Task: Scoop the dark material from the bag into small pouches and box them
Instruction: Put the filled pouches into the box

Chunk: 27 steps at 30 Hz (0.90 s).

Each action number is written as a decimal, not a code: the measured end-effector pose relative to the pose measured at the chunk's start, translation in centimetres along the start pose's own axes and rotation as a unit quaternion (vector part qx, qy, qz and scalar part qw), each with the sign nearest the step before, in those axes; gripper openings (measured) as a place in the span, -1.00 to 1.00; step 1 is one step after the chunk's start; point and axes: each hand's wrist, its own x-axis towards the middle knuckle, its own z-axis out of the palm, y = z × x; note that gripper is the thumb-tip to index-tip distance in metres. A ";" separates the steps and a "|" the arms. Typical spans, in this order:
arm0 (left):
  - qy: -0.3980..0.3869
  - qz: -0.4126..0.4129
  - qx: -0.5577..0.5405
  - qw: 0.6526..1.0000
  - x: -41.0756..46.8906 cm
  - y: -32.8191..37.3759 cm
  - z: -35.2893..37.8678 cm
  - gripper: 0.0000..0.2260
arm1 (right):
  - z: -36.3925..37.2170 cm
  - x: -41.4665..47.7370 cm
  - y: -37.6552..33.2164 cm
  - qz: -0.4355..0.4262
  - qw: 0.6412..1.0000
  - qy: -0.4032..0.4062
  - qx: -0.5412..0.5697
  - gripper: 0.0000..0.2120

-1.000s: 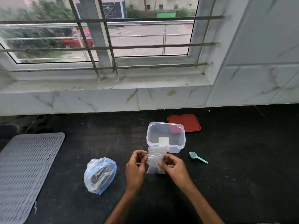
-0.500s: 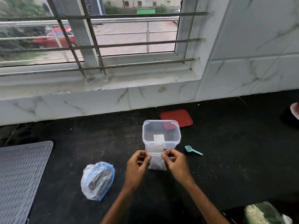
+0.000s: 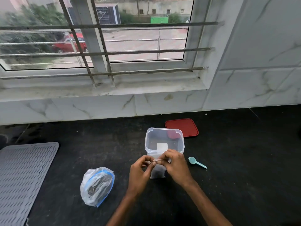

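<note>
pouch: small clear pouch (image 3: 157,172) with dark material in its lower part, held upright between both hands, just in front of the box; whether its bottom edge touches the counter, can't tell
left hand: left hand (image 3: 140,171) on the pouch's left side, thumb and forefinger pinching the top strip, other fingers curled
right hand: right hand (image 3: 176,165) on the pouch's right side, fingers curled over the same top strip, pinching it; partly covers the pouch's upper right corner
box: clear plastic box (image 3: 164,139), lid off, directly behind the hands, white square patch seen through it
lid: red lid (image 3: 182,127) flat on the counter behind-right of the box, touching or just beside it
scoop: teal scoop (image 3: 197,162) lying on the counter right of the right hand, apart from it
bag: zip bag (image 3: 97,186) with blue rim and dark contents, left of the left hand, near but apart
counter: black counter (image 3: 244,160)
mat: grey ribbed mat (image 3: 21,176) at far left
</note>
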 end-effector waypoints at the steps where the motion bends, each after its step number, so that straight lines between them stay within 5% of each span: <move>1: 0.002 -0.002 0.003 1.000 -0.1 0.0 0.0 -0.92 | -0.1 0.1 0.1 -0.005 1.000 -0.003 -0.007 -0.91; 6: 0.040 0.004 0.033 0.999 -0.3 -0.1 0.2 -0.90 | 0.2 0.4 0.0 -0.046 0.998 -0.023 -0.026 -0.92; 12: 0.084 -0.013 -0.005 0.996 -0.5 0.3 0.7 -0.85 | -0.8 0.3 1.2 0.019 0.997 -0.027 0.072 -0.91; 17: 0.051 -0.070 -0.116 0.989 -0.7 0.3 1.7 -0.95 | -1.5 0.1 1.1 -0.004 0.999 -0.008 0.045 -0.90; 20: -0.029 -0.120 -0.153 0.980 -0.5 -0.4 1.9 -0.67 | -2.5 0.5 1.4 0.015 0.996 0.018 0.082 -0.91; 27: -0.027 -0.106 -0.106 0.988 -0.4 -0.7 1.9 -0.92 | -3.8 0.7 2.5 0.060 0.994 0.010 0.094 -0.96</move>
